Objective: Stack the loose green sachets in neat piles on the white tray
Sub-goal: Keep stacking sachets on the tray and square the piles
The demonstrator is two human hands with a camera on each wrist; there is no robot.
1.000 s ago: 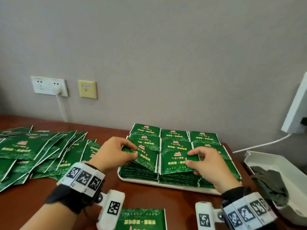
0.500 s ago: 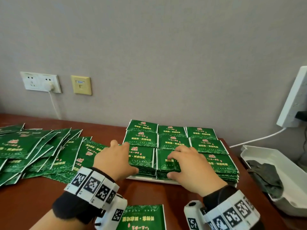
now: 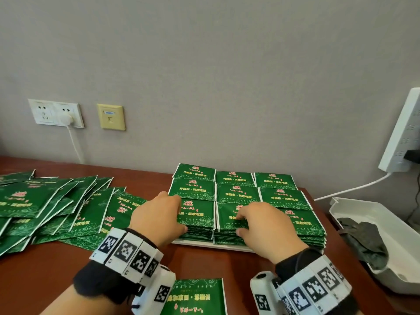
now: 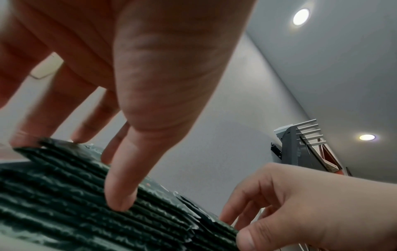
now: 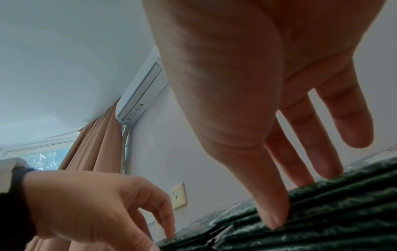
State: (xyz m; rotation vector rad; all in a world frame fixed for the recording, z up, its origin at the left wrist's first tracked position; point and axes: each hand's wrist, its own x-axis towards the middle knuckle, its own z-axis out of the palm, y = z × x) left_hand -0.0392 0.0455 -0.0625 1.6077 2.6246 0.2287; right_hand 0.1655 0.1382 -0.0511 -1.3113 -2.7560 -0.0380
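White tray [image 3: 204, 243]: holds nine neat piles of green sachets [image 3: 237, 194], three by three, printed faces up. Loose sachets [image 3: 56, 208]: overlapping heap on the surface at 9 o'clock of tray. Single sachet [image 3: 195, 296] lies flat at 6 o'clock.

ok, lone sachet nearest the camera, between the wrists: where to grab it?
Probably the far short edge of the lone sachet, pinched from above: it lies flat on the table, apart from the white tray, and that edge is clear; the near end runs out of frame.
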